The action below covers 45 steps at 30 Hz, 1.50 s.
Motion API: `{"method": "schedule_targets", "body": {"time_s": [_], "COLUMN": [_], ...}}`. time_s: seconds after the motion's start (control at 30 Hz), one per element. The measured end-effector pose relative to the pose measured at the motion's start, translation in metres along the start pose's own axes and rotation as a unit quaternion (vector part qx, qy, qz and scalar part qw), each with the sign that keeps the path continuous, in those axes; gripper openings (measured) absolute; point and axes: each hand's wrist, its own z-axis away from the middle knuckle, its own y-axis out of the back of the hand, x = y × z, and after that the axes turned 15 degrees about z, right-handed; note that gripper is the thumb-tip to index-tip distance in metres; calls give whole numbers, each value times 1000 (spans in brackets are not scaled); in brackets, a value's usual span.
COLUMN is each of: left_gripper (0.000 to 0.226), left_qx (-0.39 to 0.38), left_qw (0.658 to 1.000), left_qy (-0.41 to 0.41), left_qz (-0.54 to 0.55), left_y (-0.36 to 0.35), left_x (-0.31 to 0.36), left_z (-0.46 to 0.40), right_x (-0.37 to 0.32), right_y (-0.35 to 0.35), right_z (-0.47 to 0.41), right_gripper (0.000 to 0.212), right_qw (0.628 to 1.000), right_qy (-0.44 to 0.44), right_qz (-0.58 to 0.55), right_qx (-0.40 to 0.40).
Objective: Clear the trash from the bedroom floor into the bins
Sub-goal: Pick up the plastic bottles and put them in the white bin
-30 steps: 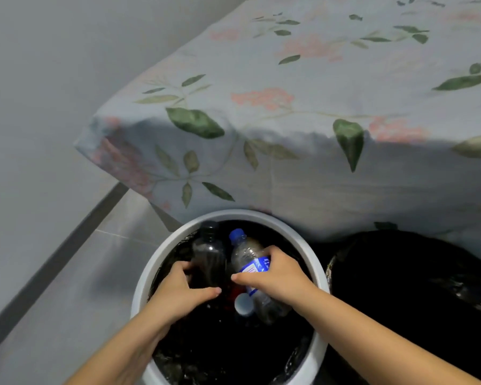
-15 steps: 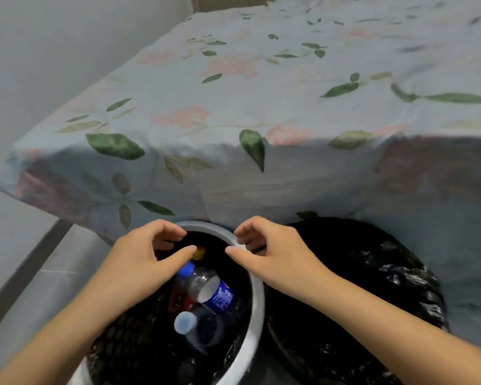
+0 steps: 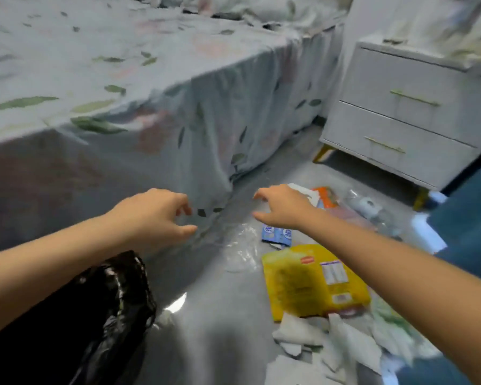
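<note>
The bed, under a leaf-print sheet, filled your view from 9 to 12 o'clock, its sheet hanging to the floor. The white nightstand, two drawers with gold handles, stood at 2 o'clock on gold legs. A dark blue surface ran down the right edge at 3 to 4 o'clock; what it was could not be told. The black bin bag sat at 7 o'clock, partly under your left forearm.

Trash lay on the floor from 1 to 5 o'clock. Largest first: a heap of white paper scraps at 5 o'clock; a yellow packet just above it, touching the scraps; a clear plastic bag just left of the packet; a clear bag with a white roll at 2 o'clock; a small blue packet near the yellow one; an orange wrapper beyond your right hand.

Your left hand hung in front of the sheet's lower edge, fingers loosely curled, thumb out, holding nothing. Your right hand reached over the trash, fingers spread and slightly bent, holding nothing. Whether it touched the white scrap behind it could not be told. Frame blurred.
</note>
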Motion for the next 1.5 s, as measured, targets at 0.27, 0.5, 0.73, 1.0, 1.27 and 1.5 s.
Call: {"method": "schedule_targets", "body": {"time_s": [0.27,0.5,0.73,1.0,1.27,1.5], "left_gripper": [45,45,46,45,39,48], "left_qx": [-71,-104,-83,-68,-95,-185], "left_qw": [988,979,973,965,967,881], "left_qy": [-56,-91,-137,-163,-164,-429], "left_qz": [-123,-148,-169,-194,-173,-82], "left_y": [-98,-178,-216,-217,-234,-295], "left_x": [101,146,190,218,196,262], "left_z": [-134,-173,-201,-239,-278,-286], "right_x": [152,223,283,300,320,358], "right_y": [-76,-123,-163,-228,-225,-225], "right_z": [50,95,109,92,67,33], "right_gripper": [42,29,41,41,41,54], "right_qw": [988,975,953,925,939,928], "right_qy": [-123,-174,-280,-369,-339,-361], "right_qz": [55,62,-15,-80,-62,-87], "right_qx": [-72,-123,-112,-31,-26,-6]}}
